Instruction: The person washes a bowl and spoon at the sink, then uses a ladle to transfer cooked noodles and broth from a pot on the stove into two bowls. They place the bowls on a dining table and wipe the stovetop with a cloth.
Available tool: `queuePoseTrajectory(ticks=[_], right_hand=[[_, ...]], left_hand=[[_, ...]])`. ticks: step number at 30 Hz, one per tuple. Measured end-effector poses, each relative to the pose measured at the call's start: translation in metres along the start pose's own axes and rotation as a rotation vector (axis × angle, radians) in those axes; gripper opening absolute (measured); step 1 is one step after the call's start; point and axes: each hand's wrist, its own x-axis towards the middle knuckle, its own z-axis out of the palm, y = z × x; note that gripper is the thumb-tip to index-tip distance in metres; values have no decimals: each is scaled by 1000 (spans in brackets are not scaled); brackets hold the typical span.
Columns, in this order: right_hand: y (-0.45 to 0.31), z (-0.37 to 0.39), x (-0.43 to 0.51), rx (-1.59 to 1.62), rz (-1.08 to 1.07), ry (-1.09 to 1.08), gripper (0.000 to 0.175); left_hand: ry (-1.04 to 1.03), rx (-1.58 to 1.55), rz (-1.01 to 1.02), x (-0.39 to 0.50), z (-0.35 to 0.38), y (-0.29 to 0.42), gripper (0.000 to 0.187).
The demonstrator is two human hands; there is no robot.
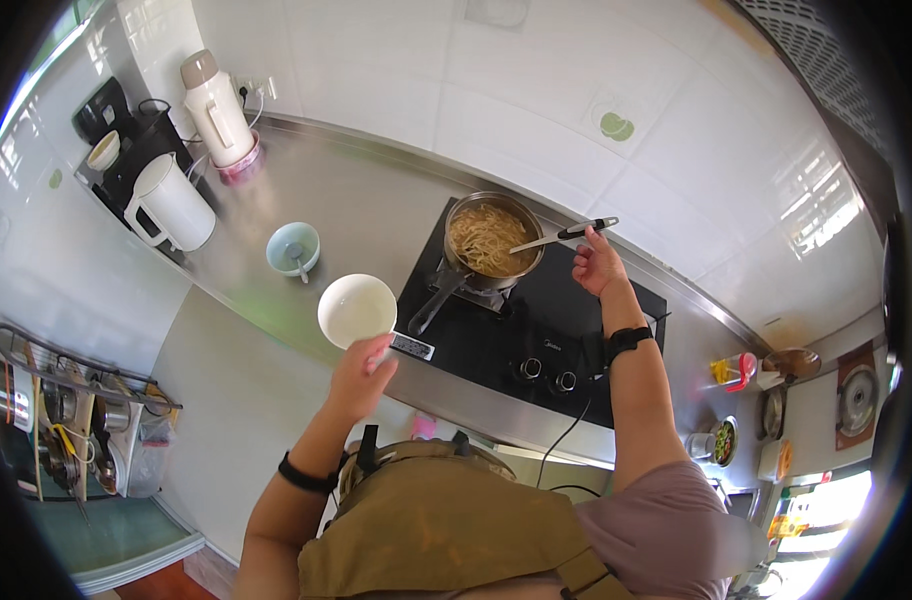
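My left hand (pixel 364 377) pinches the near rim of a white bowl (pixel 357 311) at the counter's front, left of the hob. Some clear wet sheen shows inside it. My right hand (pixel 600 266) is at the black-and-grey handle of a metal cooking utensil (pixel 550 239), thumb against the handle and the other fingers curled below. The utensil's far end dips into a steel saucepan (pixel 540 225) of noodles (pixel 486 238) in brown broth. That pan stands on the left burner, its black handle (pixel 435 301) pointing toward me.
A pale blue bowl (pixel 277 253) with a spoon (pixel 299 262) stands left on the steel counter (pixel 351 196). Behind are a white kettle (pixel 175 202) and a thermos jug (pixel 220 112). The black gas hob (pixel 576 315) has two knobs in front. Jars and a vegetable bowl (pixel 724 442) stand right.
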Motion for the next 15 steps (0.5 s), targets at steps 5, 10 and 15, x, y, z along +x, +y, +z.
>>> queuePoseTrajectory(ticks=[5,10,15], right_hand=[[-33,22,-16,-539,-83,-43,22],[-36,68,-81,-945,-470,-256,12],[-19,100,-134,-1385,-1198,-530,14]], left_hand=[[-230,-141,-421,90,38,6,37],[-615,-447,-870,134,57,15,28],[-690,-626,-914,144,58,11,19]])
